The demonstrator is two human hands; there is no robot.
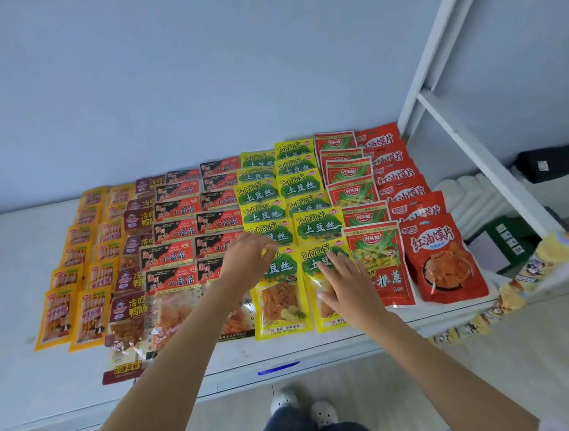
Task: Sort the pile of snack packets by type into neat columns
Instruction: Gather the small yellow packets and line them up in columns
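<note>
Snack packets lie in overlapping columns on a white surface [11, 259]. From the left: orange sausage packets [89, 315], maroon packets [127, 318], red-and-black packets [169, 256], yellow-green packets [315, 226], red packets with green stalks [382, 265] and red chip packets [445, 259]. My left hand [249, 256] pinches the top edge of the front yellow packet [280, 305] in the left yellow column. My right hand [347, 285] rests flat, fingers spread, on the front yellow packet [319, 315] of the right yellow column.
A white metal bed-frame ladder [469, 137] rises at the right. A garland of small packets [510, 292] hangs along the front-right rail. Beyond the frame sit a green box [509, 240] and a black bag [557, 160]. My feet [303, 409] stand at the front edge.
</note>
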